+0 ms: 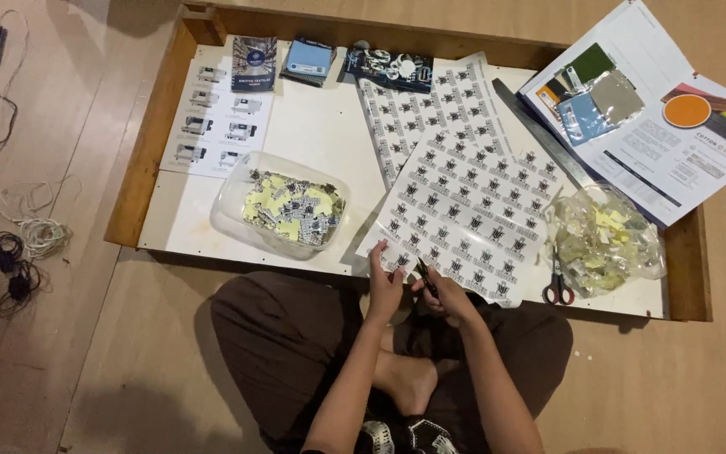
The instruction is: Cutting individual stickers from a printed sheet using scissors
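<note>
A person sits cross-legged on the floor, the left hand (386, 282) pinched closed on the near corner of a printed sticker sheet (464, 220), the right hand (445, 296) wrapped shut around dark-handled scissors (424, 277) whose blades meet the sheet's edge; the risk, as judged here, is a cut wandering through a printed label because the sheet hangs unsupported over the tabletop (321, 134) rim, or the blades nicking the fingers just beside them; beyond, a clear tub (237, 206) of cut labels stands to the left, red-handled scissors (558, 284) and a plastic bag of offcuts (607, 240) lie to the right; further sheets and an open swatch folder (674, 160) sit at the far side
</note>
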